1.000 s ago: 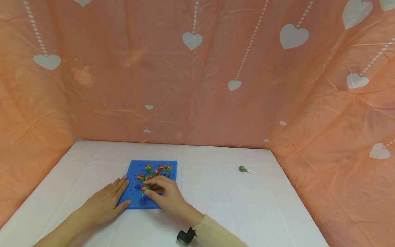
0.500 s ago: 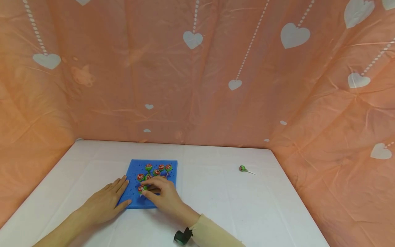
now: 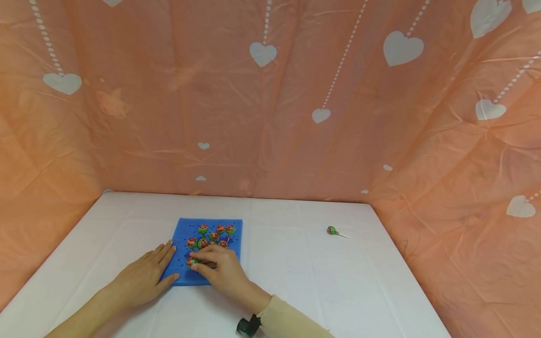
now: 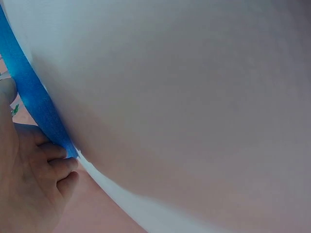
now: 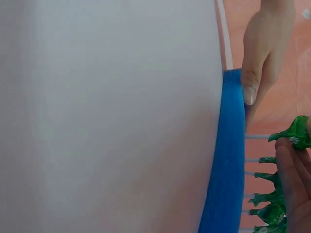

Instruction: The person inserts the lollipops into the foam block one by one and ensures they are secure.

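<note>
A square blue foam board (image 3: 186, 227) dotted with small holes lies on the white table. My left hand (image 3: 139, 277) rests flat along its left edge, fingers straight and thumb over the near-left corner. Thumb and fingers of my right hand (image 3: 226, 272) pinch the red-and-green wrapped head of a lollipop (image 3: 191, 262) over the board's near-left part. In the right wrist view the stick of that lollipop (image 5: 295, 132) runs straight to the board's top surface. Several matching lollipops (image 3: 203, 229) stand in the board by their sticks, some partly hidden by my right hand.
One more lollipop (image 3: 332, 230) lies on its side on the white table (image 3: 304, 263), well to the right of the board. Orange curtains (image 3: 236, 117) with white hearts enclose the back and sides. A black wrist camera (image 3: 248, 326) sits by the right sleeve.
My right hand has shifted slightly left and nearer with the pinched lollipop, whose head now sits lower over the board. The left hand has stayed in place.
</note>
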Motion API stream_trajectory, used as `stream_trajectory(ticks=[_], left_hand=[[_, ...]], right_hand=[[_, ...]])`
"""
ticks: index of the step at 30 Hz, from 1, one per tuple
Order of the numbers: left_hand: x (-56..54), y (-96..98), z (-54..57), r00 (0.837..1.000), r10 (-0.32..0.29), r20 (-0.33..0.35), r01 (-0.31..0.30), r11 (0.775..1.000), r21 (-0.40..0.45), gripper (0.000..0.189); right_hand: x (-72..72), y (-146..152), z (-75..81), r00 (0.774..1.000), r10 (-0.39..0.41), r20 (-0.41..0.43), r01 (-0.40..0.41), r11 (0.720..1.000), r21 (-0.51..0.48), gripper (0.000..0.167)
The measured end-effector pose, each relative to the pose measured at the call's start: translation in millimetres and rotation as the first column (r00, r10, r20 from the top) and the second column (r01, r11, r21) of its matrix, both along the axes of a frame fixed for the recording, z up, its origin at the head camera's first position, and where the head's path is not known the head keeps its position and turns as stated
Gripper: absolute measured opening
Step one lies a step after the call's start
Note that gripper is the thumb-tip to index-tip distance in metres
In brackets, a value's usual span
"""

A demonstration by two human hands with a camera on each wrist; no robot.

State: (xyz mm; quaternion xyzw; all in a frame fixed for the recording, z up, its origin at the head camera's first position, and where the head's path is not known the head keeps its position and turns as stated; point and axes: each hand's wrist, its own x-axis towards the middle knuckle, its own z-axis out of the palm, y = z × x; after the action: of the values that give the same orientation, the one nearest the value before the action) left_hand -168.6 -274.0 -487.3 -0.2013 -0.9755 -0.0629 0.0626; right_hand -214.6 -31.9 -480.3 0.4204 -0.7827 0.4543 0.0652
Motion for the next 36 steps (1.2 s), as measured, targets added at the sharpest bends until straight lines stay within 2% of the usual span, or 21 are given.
stream_trajectory(ticks=[5, 18, 26, 36], left_hand=[[-0.6, 0.4, 1.0, 1.0, 0.002, -0.001, -0.002, 1.0, -0.007, 0.075], [-0.2, 1.9, 2.0, 1.0, 0.004, 0.004, -0.004, 1.0, -0.011, 0.075], [0.3, 2.3, -0.2, 1.0, 0.002, 0.013, -0.002, 1.0, -0.003, 0.075], [-0.1, 1.9, 0.7, 1.0, 0.009, 0.015, -0.009, 1.0, -0.001, 0.076]], right_hand=[[0.8, -1.6, -0.4, 0.998, -0.029, -0.049, 0.031, 0.998, 0.049, 0.029], [1.9, -3.8, -3.3, 0.997, -0.051, -0.055, 0.054, 0.997, 0.053, 0.027], [4.1, -2.7, -4.0, 0.998, -0.045, -0.037, 0.047, 0.998, 0.037, 0.028], [6.3, 0.7, -0.3, 0.999, -0.022, 0.043, 0.021, 0.999, 0.028, 0.03]])
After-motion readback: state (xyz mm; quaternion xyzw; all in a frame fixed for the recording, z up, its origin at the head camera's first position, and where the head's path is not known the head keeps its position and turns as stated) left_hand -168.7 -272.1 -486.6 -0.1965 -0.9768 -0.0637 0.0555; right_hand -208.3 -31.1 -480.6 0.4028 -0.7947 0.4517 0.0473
